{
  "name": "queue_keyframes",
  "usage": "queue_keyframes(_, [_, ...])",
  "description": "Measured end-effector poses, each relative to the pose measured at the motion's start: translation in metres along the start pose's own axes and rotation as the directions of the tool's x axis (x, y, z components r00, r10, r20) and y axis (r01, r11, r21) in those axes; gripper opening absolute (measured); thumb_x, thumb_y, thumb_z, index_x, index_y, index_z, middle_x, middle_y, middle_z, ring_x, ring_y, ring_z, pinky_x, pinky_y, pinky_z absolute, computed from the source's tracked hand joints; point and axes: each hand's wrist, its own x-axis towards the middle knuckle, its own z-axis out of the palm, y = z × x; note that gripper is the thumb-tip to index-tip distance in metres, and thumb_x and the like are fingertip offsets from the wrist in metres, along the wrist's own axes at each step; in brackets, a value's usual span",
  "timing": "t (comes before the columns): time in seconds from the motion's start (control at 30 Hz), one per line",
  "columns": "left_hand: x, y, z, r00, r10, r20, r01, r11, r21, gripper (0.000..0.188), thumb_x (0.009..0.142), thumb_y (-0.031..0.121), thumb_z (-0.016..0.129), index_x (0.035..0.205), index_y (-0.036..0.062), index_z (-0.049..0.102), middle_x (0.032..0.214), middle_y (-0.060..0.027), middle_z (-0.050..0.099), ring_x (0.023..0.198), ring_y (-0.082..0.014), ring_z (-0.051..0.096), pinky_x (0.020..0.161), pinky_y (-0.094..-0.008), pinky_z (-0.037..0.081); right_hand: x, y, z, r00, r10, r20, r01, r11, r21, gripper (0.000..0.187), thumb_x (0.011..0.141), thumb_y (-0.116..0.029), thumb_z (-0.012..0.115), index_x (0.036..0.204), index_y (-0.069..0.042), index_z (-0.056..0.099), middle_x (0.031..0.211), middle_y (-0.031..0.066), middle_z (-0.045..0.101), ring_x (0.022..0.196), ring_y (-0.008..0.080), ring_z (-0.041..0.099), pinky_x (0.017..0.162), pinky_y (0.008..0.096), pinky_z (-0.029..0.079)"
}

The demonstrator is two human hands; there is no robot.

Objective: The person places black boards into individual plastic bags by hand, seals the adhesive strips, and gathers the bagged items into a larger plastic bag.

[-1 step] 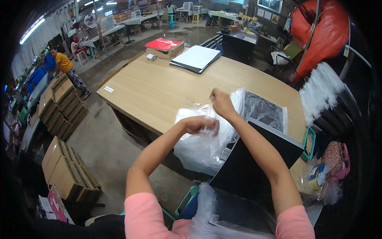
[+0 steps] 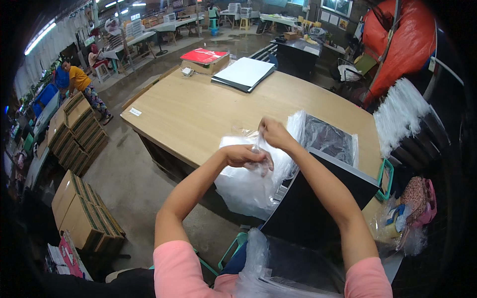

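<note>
My left hand (image 2: 247,156) is closed on a bunched piece of clear plastic film (image 2: 259,144) near the table's front edge. Higher and slightly to the right, my right hand (image 2: 275,133) pinches the upper end of the same film, which is stretched between both hands. Below them a heap of thin white and clear plastic (image 2: 243,191) hangs over the edge. Beside my right forearm leans a large flat black panel (image 2: 318,198) with a pale edge. Behind it lies a dark piece in clear wrapping (image 2: 328,136).
On the wooden table (image 2: 189,114) lie white and black sheets (image 2: 243,72) and a box with a red top (image 2: 205,57). Wrapped dark panels (image 2: 412,119) stand at right, near a green basket (image 2: 385,179). Stacked cartons (image 2: 84,213) and a person (image 2: 79,82) are at left.
My right hand has dropped slightly and moved a little left. The fingers of my left hand show more clearly around the film.
</note>
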Motion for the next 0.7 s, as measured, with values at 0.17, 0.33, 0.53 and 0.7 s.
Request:
queue_keyframes(0.17, [-0.057, 0.032, 0.053, 0.959, 0.259, -0.113, -0.247, 0.963, 0.111, 0.047, 0.09, 0.039, 0.046, 0.097, -0.0055, 0.059, 0.076, -0.0127, 0.062, 0.064, -0.0178, 0.06, 0.064, -0.0259, 0.048, -0.062, -0.049, -0.028, 0.482, -0.034, 0.876, -0.116, 0.988, 0.102, 0.022, 0.082, -0.02, 0.058, 0.088, -0.001, 0.065, 0.081, 0.0092, 0.063, 0.074, 0.0148, 0.059, 0.075, 0.0314, 0.045])
queue_keyframes(0.33, [-0.094, 0.044, 0.085, 0.801, 0.592, -0.09, -0.524, 0.62, -0.583, 0.042, 0.083, 0.04, 0.058, 0.096, -0.0001, 0.057, 0.077, -0.0094, 0.058, 0.064, -0.0173, 0.056, 0.058, -0.0312, 0.047, -0.098, -0.037, -0.062, 0.152, -0.692, 0.706, 0.13, 0.722, 0.68, 0.027, 0.084, -0.021, 0.06, 0.084, 0.005, 0.065, 0.085, 0.019, 0.065, 0.078, 0.0233, 0.064, 0.068, 0.039, 0.053])
queue_keyframes(0.53, [-0.073, 0.023, 0.14, 0.922, 0.381, -0.061, -0.386, 0.905, -0.177, 0.04, 0.085, 0.036, 0.057, 0.097, -0.0018, 0.061, 0.094, -0.0153, 0.061, 0.092, -0.025, 0.057, 0.086, -0.043, 0.042, -0.179, -0.008, -0.101, 0.729, -0.33, 0.599, -0.382, 0.531, 0.757, 0.025, 0.084, -0.015, 0.055, 0.091, 0.01, 0.056, 0.078, 0.0239, 0.06, 0.06, 0.0337, 0.062, 0.048, 0.0474, 0.051])
queue_keyframes(0.7, [-0.058, 0.043, 0.172, 0.954, 0.296, 0.041, -0.299, 0.933, 0.199, 0.032, 0.086, 0.028, 0.058, 0.093, -0.0028, 0.058, 0.087, -0.0081, 0.059, 0.088, -0.0183, 0.056, 0.081, -0.0335, 0.044, -0.232, 0.005, -0.09, 0.55, -0.454, 0.701, -0.436, 0.56, 0.705, 0.022, 0.083, -0.012, 0.054, 0.094, 0.008, 0.056, 0.082, 0.0202, 0.059, 0.066, 0.0308, 0.06, 0.054, 0.0431, 0.05])
